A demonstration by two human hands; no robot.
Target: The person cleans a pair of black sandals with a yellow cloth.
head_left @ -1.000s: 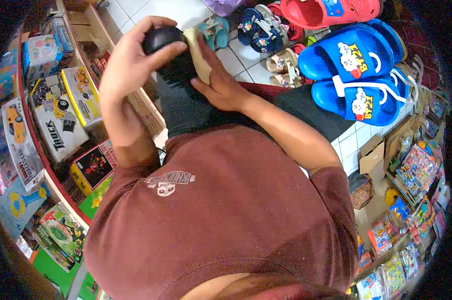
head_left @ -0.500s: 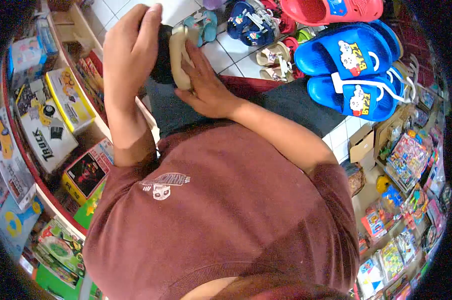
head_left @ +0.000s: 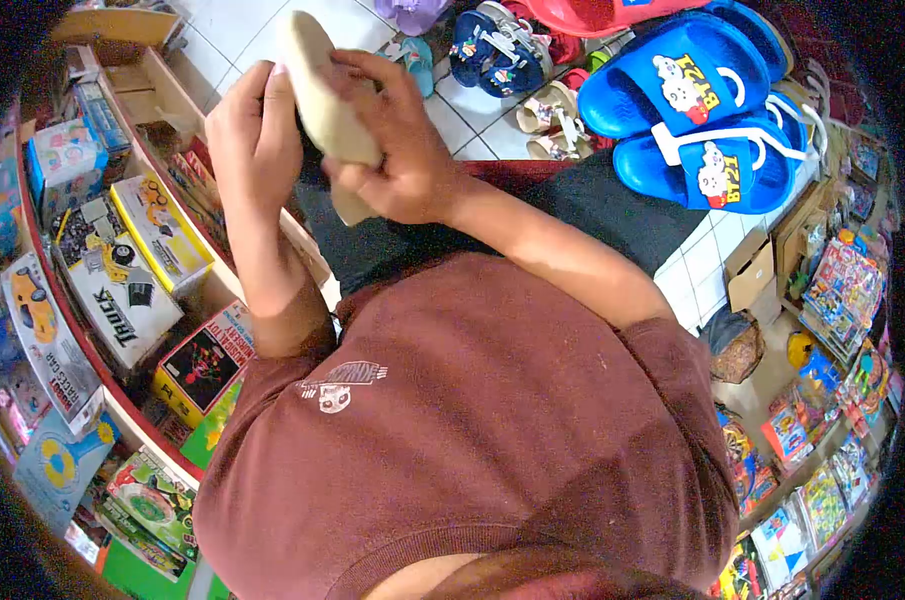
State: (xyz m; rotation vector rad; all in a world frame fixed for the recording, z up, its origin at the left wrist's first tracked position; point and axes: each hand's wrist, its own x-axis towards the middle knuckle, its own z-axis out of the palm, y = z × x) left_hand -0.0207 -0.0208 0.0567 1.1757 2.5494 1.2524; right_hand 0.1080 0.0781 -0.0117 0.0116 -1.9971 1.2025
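Both my hands hold a shoe (head_left: 324,95) out in front of my chest. Its beige sole faces the camera, and only a sliver of its dark upper shows between my hands. My left hand (head_left: 255,140) wraps the shoe's left side with the fingers up along the sole's edge. Gripping the lower right part is my right hand (head_left: 404,165), its fingers curled over the sole. My maroon shirt (head_left: 452,430) fills the lower half of the view.
Wooden shelves (head_left: 157,85) on the left hold boxed toys, among them a truck box (head_left: 117,290). Blue slippers (head_left: 692,100) and small sandals (head_left: 497,45) lie on the white tile floor ahead. Packaged toys (head_left: 832,300) and a cardboard box (head_left: 747,280) stand at right.
The shoe has been turned over: a second ago its black upper showed under my left hand, now the beige sole faces up. My right hand went from flat against it to gripping it.
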